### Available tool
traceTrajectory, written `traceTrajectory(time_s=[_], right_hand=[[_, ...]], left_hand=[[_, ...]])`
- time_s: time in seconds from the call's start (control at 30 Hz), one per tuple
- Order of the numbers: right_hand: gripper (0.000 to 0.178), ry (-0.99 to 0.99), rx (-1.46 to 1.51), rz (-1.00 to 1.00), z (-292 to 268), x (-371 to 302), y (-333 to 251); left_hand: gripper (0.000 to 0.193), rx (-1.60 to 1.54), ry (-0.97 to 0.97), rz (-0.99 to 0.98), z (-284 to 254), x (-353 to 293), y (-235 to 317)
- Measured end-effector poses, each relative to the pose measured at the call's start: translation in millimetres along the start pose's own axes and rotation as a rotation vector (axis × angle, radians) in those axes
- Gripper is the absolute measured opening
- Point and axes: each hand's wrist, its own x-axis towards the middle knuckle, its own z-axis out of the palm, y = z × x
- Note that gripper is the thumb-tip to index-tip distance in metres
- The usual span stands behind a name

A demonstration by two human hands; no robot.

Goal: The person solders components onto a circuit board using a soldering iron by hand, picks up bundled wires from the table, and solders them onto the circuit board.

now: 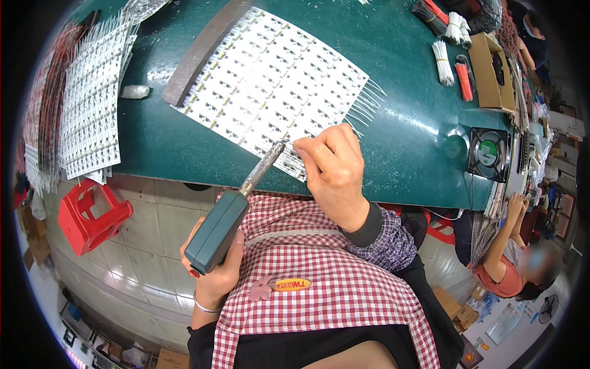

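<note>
Worker's left hand [224,270] closed round soldering gun [216,230], tip toward 1 o'clock; right hand [335,166] pinched narrow, contents unclear; white board panel [264,80], 12 o'clock on counter [418,166], likely light, stiff, brittle: hold by edges

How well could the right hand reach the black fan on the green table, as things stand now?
Probably yes, with a stretch to the right: between the right hand and the black fan, only green tabletop shows.
</note>
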Motion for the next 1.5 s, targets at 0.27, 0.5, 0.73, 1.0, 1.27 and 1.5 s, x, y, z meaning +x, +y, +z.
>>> traceTrajectory(time_s=[0.27, 0.5, 0.73, 1.0, 1.27, 1.5], right_hand=[[0.017, 0.006, -0.012, -0.003, 0.8, 0.1, 0.4], [0.017, 0.004, -0.007, 0.005, 0.3, 0.6, 0.3], [0.016, 0.013, 0.021, 0.065, -9.5, 8.3, -5.4], [0.016, -0.007, -0.004, 0.06, -3.8, 5.9, 0.0], [0.014, -0.005, -0.015, 0.046, -1.5, 7.6, 1.0], [0.016, -0.003, -0.036, 0.046, -4.3, 11.2, -2.1]], left_hand=[[0.018, 0.007, 0.012, 0.022, 1.1, -1.6, -4.5], [0.02, -0.065, 0.059, -0.098, 0.5, -7.7, -0.6], [0.023, -0.1, 0.074, -0.117, 2.7, -8.1, -2.5], [0.02, -0.037, 0.058, 0.02, 8.5, 3.7, 3.9], [0.017, 0.055, -0.029, 0.08, 5.7, 10.0, 9.3], [0.017, 0.002, 0.01, 0.047, 7.7, 2.9, 2.2]])
